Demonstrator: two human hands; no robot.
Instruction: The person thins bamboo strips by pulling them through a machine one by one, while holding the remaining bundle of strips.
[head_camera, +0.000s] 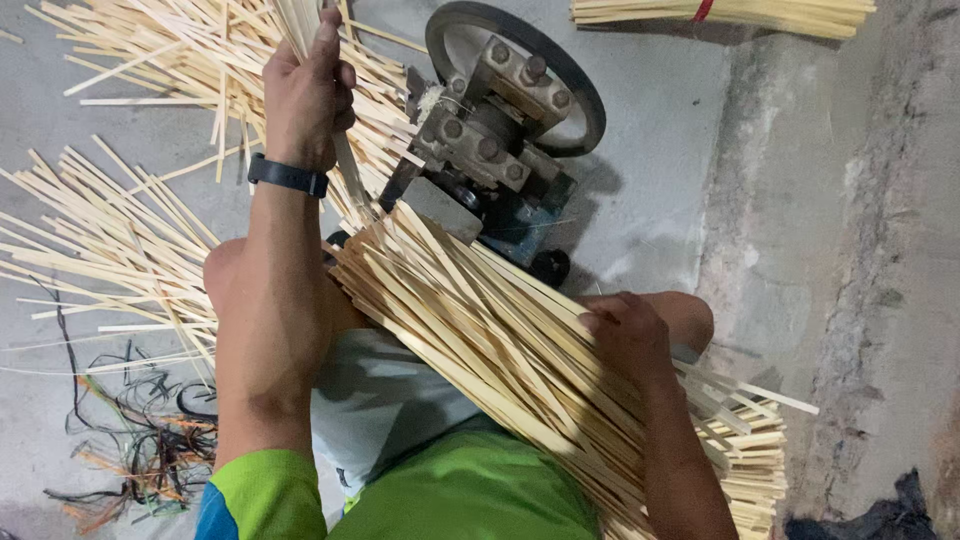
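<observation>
On the person's lap, seen from the head camera, a thick bundle of bamboo strips (520, 370) lies slanting from the middle of the picture down toward the lower right corner, its near ends fanned out just in front of a small machine (490, 150). Right hand (630, 335): it rests on top of the bundle, fingers curled over the strips and pressing on them; how tightly it closes cannot be told, since the fingertips are hidden among the strips. Left hand (310, 95): it is raised well above the lap, closed in a fist around a few strips (300, 25) that run up out of the top edge of the picture. A dark wristband (288, 176) circles the left wrist. Machine: a dark wheel (575, 85) stands at its back, and a grey block with several bolts sits in front of the wheel; the block is near the fanned ends of the bundle, and whether the strips touch it cannot be told. Floor (650, 150): bare grey concrete. Loose strips (110, 240) lie scattered to the left of the left arm and behind the raised hand. A tangle of dark cords (140, 440) lies at the lower left. A second, tied bundle (720, 12) lies at the top right, bound with a red band.
</observation>
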